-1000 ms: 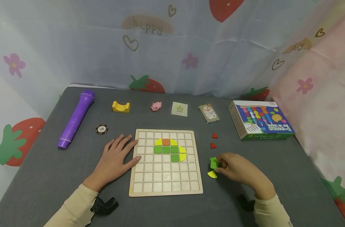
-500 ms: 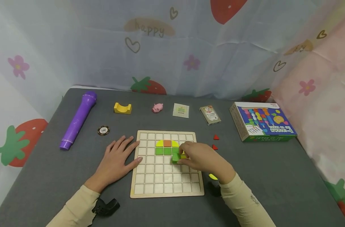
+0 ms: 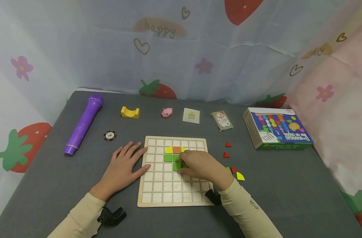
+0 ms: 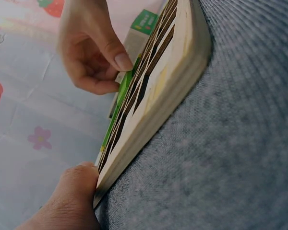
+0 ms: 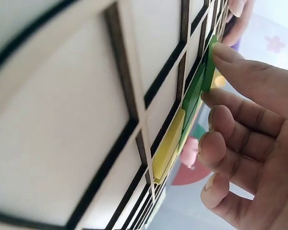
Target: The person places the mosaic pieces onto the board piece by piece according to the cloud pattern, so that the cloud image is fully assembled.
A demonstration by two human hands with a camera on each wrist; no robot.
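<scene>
Since half a second ago the right hand (image 3: 200,165) has slid left over the wooden grid board (image 3: 175,195), its fingertips pinching a green square tile (image 3: 177,166) down in a cell below the green row. The left hand (image 3: 124,167) stays spread flat on the worktop (image 3: 288,198), fingertips touching the board's left edge.
</scene>
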